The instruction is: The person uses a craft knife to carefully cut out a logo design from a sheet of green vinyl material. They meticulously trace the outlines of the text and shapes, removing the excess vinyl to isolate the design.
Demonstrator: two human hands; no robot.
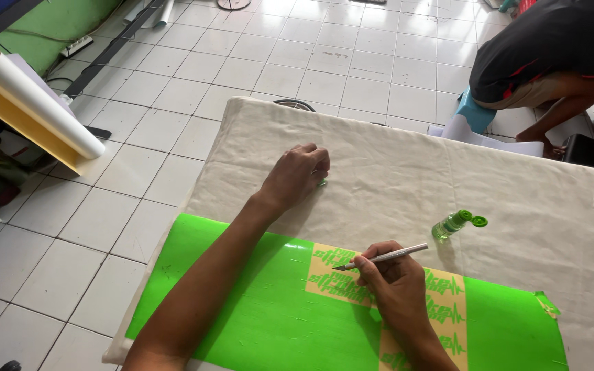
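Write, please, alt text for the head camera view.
A right hand holds a silver craft knife over a bright green vinyl sheet on a cloth-covered table. The left hand rests on the cloth by a green scrap; a small green bottle lies nearby.

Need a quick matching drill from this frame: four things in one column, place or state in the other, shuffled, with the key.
Things:
1. right hand
2. left hand
3. small green bottle
4. paper roll

Places or states:
A. lying on its side on the cloth, flip cap open
B. closed over a small green scrap on the bare cloth
C. propped at a slant at the left, over the tiled floor
D. holding a silver craft knife over the green vinyl sheet

Pairs: 1-D, 2-B, 3-A, 4-C
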